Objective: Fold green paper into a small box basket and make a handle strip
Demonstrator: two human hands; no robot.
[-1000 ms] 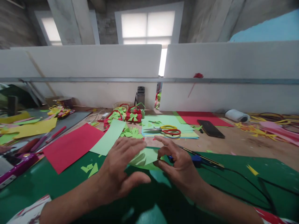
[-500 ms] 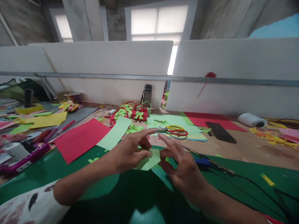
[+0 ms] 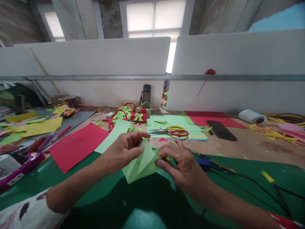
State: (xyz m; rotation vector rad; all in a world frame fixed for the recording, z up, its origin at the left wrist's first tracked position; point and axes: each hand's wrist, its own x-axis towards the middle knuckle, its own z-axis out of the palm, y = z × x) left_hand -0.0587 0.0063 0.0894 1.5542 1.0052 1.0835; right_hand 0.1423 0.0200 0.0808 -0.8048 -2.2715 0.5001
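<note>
A creased light green sheet of paper (image 3: 143, 167) is held up between both hands above the green mat. Thumb and fingers of my left hand (image 3: 127, 148) pinch its upper left part. At the paper's right edge, my right hand (image 3: 177, 162) is closed on it between thumb and curled fingers. The sheet is partly folded, with one flap standing up in the middle. Just beyond the hands lie scissors (image 3: 177, 131) with yellow and red handles, on stacked pale green sheets (image 3: 190, 124).
Red paper (image 3: 76, 146) and a pale green strip (image 3: 111, 136) lie left. Small red and green paper baskets (image 3: 139, 116) stand before a bottle (image 3: 146, 92). A phone (image 3: 221, 130) is at right, near a blue-handled tool (image 3: 204, 163) with a cable. A purple tool (image 3: 26, 165) sits far left.
The green paper has opened out from a smaller folded shape and shows more of its surface. Both hands have shifted their grip on it. The whole view has moved slightly.
</note>
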